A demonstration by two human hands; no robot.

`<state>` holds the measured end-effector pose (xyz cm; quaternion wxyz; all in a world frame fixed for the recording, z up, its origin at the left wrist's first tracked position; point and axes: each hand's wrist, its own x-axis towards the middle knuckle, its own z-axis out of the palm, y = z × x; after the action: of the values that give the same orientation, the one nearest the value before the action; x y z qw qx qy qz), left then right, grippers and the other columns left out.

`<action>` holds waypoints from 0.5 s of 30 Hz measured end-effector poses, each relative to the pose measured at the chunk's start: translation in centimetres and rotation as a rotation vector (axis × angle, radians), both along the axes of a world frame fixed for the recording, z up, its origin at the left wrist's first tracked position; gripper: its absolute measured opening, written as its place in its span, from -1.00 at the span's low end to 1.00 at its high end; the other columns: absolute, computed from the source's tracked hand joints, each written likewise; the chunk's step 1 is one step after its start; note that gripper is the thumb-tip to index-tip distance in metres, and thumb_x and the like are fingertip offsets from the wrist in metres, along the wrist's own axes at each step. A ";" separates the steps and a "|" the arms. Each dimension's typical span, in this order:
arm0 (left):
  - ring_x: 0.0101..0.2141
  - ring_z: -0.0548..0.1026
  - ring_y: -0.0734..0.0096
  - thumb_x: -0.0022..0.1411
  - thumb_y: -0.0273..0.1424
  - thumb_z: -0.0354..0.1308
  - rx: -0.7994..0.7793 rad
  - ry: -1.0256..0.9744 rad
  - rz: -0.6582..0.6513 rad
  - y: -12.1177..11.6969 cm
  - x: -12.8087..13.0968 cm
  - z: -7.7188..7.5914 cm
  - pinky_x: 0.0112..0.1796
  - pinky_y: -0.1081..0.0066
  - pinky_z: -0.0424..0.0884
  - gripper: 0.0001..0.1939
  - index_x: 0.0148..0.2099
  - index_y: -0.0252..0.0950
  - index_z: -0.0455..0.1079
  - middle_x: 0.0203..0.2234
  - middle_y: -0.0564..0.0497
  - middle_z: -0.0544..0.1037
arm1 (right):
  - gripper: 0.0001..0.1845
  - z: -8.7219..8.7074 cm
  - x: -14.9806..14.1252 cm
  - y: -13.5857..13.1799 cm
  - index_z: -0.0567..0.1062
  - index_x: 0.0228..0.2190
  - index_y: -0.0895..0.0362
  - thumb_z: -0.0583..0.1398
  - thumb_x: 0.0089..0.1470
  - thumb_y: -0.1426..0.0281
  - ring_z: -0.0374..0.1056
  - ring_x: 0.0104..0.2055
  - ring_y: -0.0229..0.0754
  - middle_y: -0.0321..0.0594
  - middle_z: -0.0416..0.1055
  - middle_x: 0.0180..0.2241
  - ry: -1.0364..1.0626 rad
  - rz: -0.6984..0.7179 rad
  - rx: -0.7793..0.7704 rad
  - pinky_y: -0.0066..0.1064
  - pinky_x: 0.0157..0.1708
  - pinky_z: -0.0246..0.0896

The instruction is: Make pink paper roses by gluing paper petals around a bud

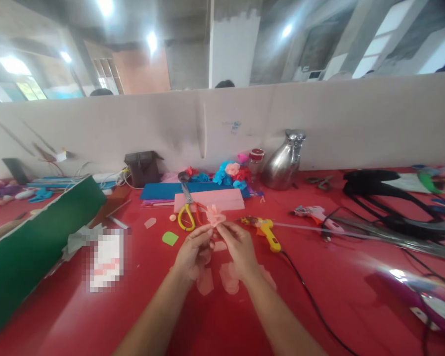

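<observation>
A pink paper flower (215,214) is held up between my two hands above the red table. My left hand (196,251) pinches it from the left, and the fingers of my right hand (238,245) close on its base from the right. Below my hands lie several loose pink paper petals (230,279). Just beyond the flower is a pair of scissors (186,215) with one yellow and one red handle. A green paper piece (170,239) rests to the left. To the right lies a yellow glue gun (270,235), its black cord running toward me.
Behind are a pink paper sheet (230,199), a blue sheet (159,193), finished paper flowers (233,173), a jar (255,160) and a metal jug (285,160). A green board (40,252) stands at left. A second glue gun (317,215) and a black frame (393,207) lie right.
</observation>
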<state>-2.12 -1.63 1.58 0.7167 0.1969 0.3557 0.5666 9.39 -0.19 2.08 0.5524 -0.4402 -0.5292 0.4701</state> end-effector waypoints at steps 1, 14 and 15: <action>-0.66 0.32 0.70 -0.16 -0.42 0.36 0.002 0.004 -0.004 0.0 0.1 0.0 -0.72 0.66 -0.04 -0.67 -0.25 -0.33 0.46 -0.57 0.07 0.46 | -0.78 -0.1 0.0 0.0 0.54 -0.40 0.11 0.22 -0.05 0.23 0.41 -0.42 -0.18 -0.24 0.51 -0.45 0.044 0.004 -0.013 -0.37 -0.38 0.30; -0.65 0.30 0.70 -0.19 -0.39 0.37 0.055 0.070 0.044 -0.4 0.8 0.0 -0.70 0.63 -0.08 -0.66 -0.27 -0.33 0.50 -0.56 0.04 0.47 | -0.80 0.3 0.1 -0.5 0.53 -0.38 0.12 0.23 -0.05 0.25 0.41 -0.36 -0.16 -0.22 0.50 -0.40 0.074 -0.001 0.033 -0.34 -0.32 0.33; -0.64 0.30 0.70 -0.19 -0.39 0.37 0.055 0.071 0.049 -0.5 0.8 0.1 -0.70 0.63 -0.07 -0.66 -0.26 -0.33 0.50 -0.56 0.04 0.47 | -0.80 0.3 0.1 -0.5 0.52 -0.39 0.12 0.23 -0.05 0.26 0.40 -0.36 -0.16 -0.22 0.50 -0.41 0.067 -0.004 0.041 -0.35 -0.33 0.32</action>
<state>-1.29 -2.08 1.65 0.6839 0.2279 0.3698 0.5862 9.54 -0.68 2.42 0.5798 -0.4139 -0.5189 0.4725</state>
